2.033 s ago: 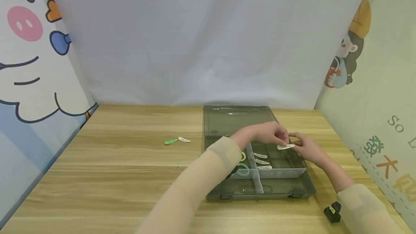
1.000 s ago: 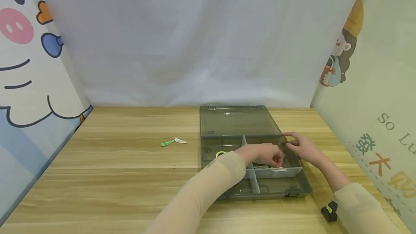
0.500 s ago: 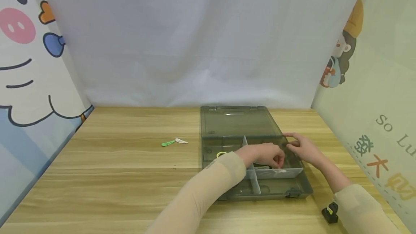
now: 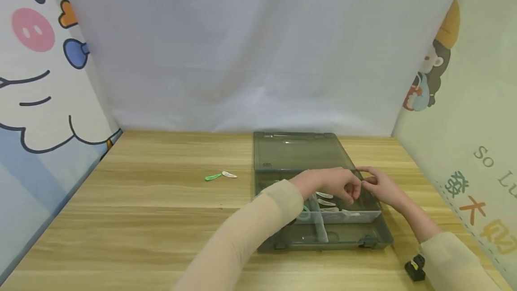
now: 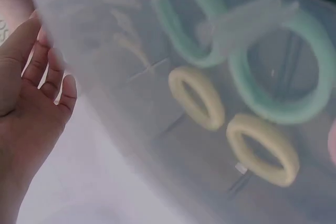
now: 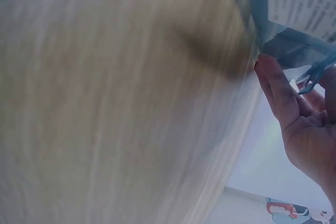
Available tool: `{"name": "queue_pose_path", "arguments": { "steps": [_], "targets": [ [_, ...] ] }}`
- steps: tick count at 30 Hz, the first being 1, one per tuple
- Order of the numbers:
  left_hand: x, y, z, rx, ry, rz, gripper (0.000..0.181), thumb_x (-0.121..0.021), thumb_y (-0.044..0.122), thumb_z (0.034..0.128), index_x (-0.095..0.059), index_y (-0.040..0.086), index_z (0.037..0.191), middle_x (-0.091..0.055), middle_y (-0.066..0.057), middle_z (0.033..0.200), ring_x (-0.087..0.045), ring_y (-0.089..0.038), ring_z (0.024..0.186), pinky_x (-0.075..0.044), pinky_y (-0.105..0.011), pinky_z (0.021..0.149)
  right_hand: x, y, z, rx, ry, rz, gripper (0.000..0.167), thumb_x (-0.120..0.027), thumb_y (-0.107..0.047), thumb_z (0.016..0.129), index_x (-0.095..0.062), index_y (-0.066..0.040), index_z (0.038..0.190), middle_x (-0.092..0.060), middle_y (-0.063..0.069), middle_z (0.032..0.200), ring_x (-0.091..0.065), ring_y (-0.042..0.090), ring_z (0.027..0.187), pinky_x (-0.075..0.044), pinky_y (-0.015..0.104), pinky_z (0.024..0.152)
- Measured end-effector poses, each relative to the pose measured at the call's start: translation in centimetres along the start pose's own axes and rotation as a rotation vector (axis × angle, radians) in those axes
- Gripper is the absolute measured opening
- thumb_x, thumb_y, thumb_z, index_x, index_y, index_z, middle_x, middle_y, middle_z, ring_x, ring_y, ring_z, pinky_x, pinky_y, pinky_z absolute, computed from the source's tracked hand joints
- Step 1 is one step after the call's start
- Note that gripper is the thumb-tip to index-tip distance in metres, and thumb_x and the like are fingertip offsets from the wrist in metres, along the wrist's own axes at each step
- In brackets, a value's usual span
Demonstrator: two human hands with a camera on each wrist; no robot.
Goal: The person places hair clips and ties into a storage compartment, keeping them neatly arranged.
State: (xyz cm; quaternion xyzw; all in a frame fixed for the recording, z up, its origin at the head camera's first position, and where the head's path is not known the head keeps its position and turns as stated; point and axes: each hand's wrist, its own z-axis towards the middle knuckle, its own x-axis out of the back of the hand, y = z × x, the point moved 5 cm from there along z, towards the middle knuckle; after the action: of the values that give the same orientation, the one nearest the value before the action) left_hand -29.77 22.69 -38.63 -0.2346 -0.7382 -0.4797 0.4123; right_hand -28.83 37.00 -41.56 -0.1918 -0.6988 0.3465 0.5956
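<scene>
A translucent grey storage box (image 4: 299,152) lies with its lid folded back, split by clear dividers. My left hand (image 4: 335,182) hovers over its right compartment, fingers loosely bent and holding nothing. Beneath that hand lie several white snap hair clips (image 4: 326,202), one of them beside the front divider (image 4: 355,217). With thumb and fingers, my right hand (image 4: 381,186) grips the box's right rim; the right wrist view shows those fingers (image 6: 278,87) at a box corner. Through the plastic in the left wrist view show mint hair ties (image 5: 283,66) and yellow hair ties (image 5: 262,150).
Left of the box, a green hair clip (image 4: 212,177) and a white hair clip (image 4: 229,174) lie on the wooden table (image 4: 161,219). A small black device (image 4: 415,268) is beside the right sleeve. A pale curtain (image 4: 242,57) hangs behind the table.
My left hand carried a white hair clip down to the compartment's front, let it go there, then rose and drew back toward the rear. The right hand stays on the rim.
</scene>
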Motion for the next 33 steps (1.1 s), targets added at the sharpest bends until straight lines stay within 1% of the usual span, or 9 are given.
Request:
{"name": "queue_pose_path", "arguments": {
  "steps": [4,9,14,16,21,23,26,29,33],
  "targets": [
    [0.9,0.4,-1.0,-0.013,-0.001,0.013,0.014,-0.065,0.022,0.0896,-0.061,0.017,0.102,-0.06,0.008,0.091,-0.055,-0.003,0.08,-0.044,-0.016,0.068,0.1,0.0,-0.1,0.004,0.013,-0.023,0.051,-0.049,-0.018,0.098,-0.032,-0.002,0.143,-0.053,0.037,0.121,-0.028,0.005,0.041,-0.035,0.024,0.042],
    [2.0,0.7,-2.3,-0.041,0.003,0.052,0.01,-0.063,0.021,0.0915,-0.06,0.017,0.101,-0.059,0.007,0.09,-0.053,-0.004,0.078,-0.042,-0.016,0.068,0.1,-0.1,-0.1,-0.012,0.028,-0.057,0.049,-0.049,-0.015,0.098,-0.034,-0.003,0.143,-0.052,0.038,0.121,-0.03,0.005,0.043,-0.038,0.026,0.045],
    [3.1,1.0,-3.8,-0.069,0.042,0.073,0.008,-0.063,0.021,0.0913,-0.06,0.017,0.097,-0.06,0.008,0.089,-0.054,-0.003,0.078,-0.042,-0.015,0.069,0.2,-0.2,-0.1,-0.015,0.034,-0.066,0.049,-0.05,-0.014,0.097,-0.034,-0.002,0.142,-0.052,0.039,0.121,-0.036,0.008,0.046,-0.042,0.03,0.052],
    [3.5,1.1,-4.5,-0.081,0.057,0.076,0.008,-0.063,0.021,0.0917,-0.06,0.017,0.097,-0.06,0.008,0.09,-0.054,-0.003,0.079,-0.042,-0.014,0.07,0.2,-0.2,-0.1,-0.013,0.031,-0.061,0.049,-0.05,-0.013,0.097,-0.034,-0.002,0.142,-0.051,0.039,0.122,-0.041,0.01,0.049,-0.043,0.031,0.052],
    [4.2,1.2,-6.1,-0.11,0.079,0.073,0.01,-0.061,0.021,0.0927,-0.061,0.015,0.101,-0.06,0.008,0.091,-0.054,-0.004,0.079,-0.042,-0.014,0.072,0.3,-0.1,0.0,-0.011,0.027,-0.051,0.049,-0.05,-0.013,0.097,-0.034,0.0,0.142,-0.049,0.041,0.122,-0.055,0.017,0.067,-0.045,0.031,0.052],
    [4.3,1.2,-6.6,-0.117,0.086,0.072,0.012,-0.061,0.021,0.0927,-0.062,0.013,0.102,-0.06,0.007,0.091,-0.053,-0.004,0.079,-0.042,-0.015,0.072,0.3,-0.1,0.0,-0.015,0.03,-0.05,0.049,-0.05,-0.014,0.097,-0.034,0.0,0.142,-0.049,0.041,0.122,-0.056,0.018,0.069,-0.045,0.031,0.051],
    [4.5,0.8,-7.4,-0.117,0.091,0.071,0.013,-0.061,0.02,0.0927,-0.062,0.013,0.104,-0.06,0.007,0.091,-0.052,-0.004,0.077,-0.041,-0.015,0.071,0.2,0.0,0.0,-0.011,0.037,-0.057,0.049,-0.05,-0.014,0.097,-0.034,0.0,0.141,-0.05,0.041,0.121,-0.055,0.016,0.063,-0.045,0.031,0.051],
    [4.7,0.3,-8.5,-0.112,0.1,0.068,0.013,-0.061,0.02,0.0926,-0.062,0.014,0.104,-0.06,0.008,0.091,-0.051,-0.004,0.077,-0.041,-0.014,0.072,0.2,-0.1,0.0,-0.011,0.046,-0.069,0.049,-0.05,-0.013,0.096,-0.035,0.0,0.141,-0.051,0.04,0.12,-0.048,0.012,0.053,-0.044,0.03,0.051],
    [5.1,-0.4,-10.4,-0.111,0.122,0.058,0.011,-0.062,0.02,0.0921,-0.062,0.016,0.102,-0.06,0.007,0.091,-0.052,-0.004,0.08,-0.042,-0.015,0.073,0.2,-0.1,-0.1,-0.012,0.051,-0.078,0.049,-0.05,-0.012,0.096,-0.035,-0.001,0.141,-0.051,0.04,0.121,-0.042,0.01,0.048,-0.043,0.03,0.049]
  ]
}}
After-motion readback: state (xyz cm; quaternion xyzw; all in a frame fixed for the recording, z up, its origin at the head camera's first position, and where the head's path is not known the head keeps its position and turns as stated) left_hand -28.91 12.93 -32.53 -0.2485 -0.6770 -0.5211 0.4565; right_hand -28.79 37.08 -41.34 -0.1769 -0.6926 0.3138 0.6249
